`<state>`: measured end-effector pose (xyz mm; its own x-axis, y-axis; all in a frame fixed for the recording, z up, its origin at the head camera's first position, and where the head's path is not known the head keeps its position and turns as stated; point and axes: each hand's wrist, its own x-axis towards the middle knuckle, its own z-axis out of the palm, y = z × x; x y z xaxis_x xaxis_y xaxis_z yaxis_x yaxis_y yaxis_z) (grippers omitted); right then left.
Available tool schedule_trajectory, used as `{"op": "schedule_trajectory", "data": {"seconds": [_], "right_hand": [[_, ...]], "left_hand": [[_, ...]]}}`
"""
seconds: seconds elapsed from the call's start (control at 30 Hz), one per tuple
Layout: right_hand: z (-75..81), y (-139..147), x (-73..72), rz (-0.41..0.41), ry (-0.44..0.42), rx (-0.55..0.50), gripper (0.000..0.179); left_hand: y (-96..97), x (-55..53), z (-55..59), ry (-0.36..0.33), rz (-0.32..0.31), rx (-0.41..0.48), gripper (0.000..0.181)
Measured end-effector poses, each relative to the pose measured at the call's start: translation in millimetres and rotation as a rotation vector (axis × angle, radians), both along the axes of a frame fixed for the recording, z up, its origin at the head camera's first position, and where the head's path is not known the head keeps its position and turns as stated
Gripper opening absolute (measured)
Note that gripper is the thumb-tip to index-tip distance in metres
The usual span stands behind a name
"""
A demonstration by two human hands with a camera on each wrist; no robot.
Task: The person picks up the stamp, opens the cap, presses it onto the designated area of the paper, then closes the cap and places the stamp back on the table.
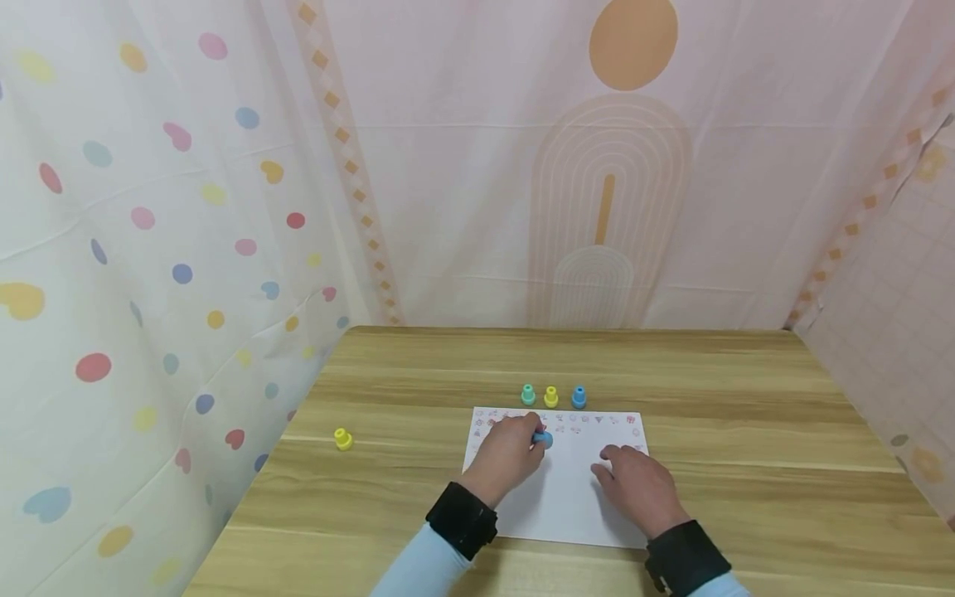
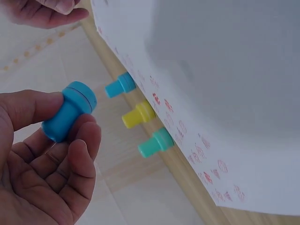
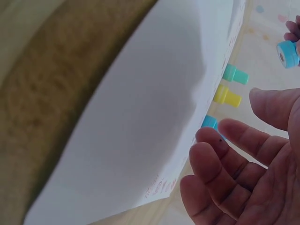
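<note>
My left hand [image 1: 507, 454] pinches a blue toy stamp [image 2: 71, 110] between thumb and fingers, held above the white paper [image 1: 555, 510]. In the right wrist view, this stamp's pale round face is turned partly toward the camera. Small red and pink stamped prints [image 2: 199, 150] run along the paper's far edge, with a few more on its sides. Over the right part of the paper hovers my right hand [image 1: 640, 491], fingers loosely bent and holding nothing. Just past the far edge stand a green stamp [image 1: 528, 395], a yellow stamp [image 1: 551, 397] and another blue stamp [image 1: 579, 398].
Another yellow stamp [image 1: 343, 439] sits apart on the left of the wooden table [image 1: 746, 390]. Patterned curtains [image 1: 462, 207] hang behind the table and along both sides.
</note>
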<state>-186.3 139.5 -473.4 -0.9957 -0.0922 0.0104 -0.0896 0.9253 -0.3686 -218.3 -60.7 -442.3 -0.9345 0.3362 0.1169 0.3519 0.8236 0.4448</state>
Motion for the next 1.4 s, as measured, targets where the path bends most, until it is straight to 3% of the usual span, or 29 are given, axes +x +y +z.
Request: {"op": "schedule_trajectory", "data": {"seconds": [0.2, 0.67, 1.07, 1.4], "right_hand": [[0.2, -2, -1.6, -0.002, -0.001, -0.072, 0.024], [-2.2, -6, -5.7, -0.043, -0.072, -0.296, 0.024], [3.9, -8, -1.8, -0.13, -0.251, -0.739, 0.045], [2.9, -12, -2.8, -0.098, -0.26, -0.88, 0.031]], "left_hand": [[6.4, 2.7, 0.2, -0.036, -0.022, 0.009, 0.016], [18.2, 6.5, -5.2, -0.015, -0.108, 0.035, 0.013], [27.0, 13.0, -10.8, 0.024, -0.177, 0.06, 0.013], [29.5, 11.5, -10.0, 0.027, -0.208, 0.088, 0.011]]}}
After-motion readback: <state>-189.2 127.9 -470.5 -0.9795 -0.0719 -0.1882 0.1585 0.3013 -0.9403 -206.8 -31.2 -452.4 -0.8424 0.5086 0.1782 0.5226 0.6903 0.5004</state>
